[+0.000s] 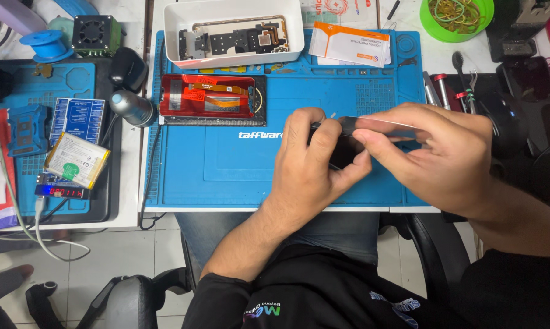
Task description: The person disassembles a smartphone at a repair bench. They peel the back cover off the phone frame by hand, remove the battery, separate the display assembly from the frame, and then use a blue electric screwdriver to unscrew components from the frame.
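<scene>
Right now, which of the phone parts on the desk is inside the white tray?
The dark phone frame lies in the white tray. The red-backed screen panel lies below it on the blue mat, and both hands hold a third, dark part.

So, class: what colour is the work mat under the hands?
Blue: the work mat, clearest in the head view.

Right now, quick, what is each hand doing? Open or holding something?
Left hand: closed on the dark phone panel, gripping its near edge.
Right hand: closed, fingers pinching the same dark phone panel from the other side.
</scene>
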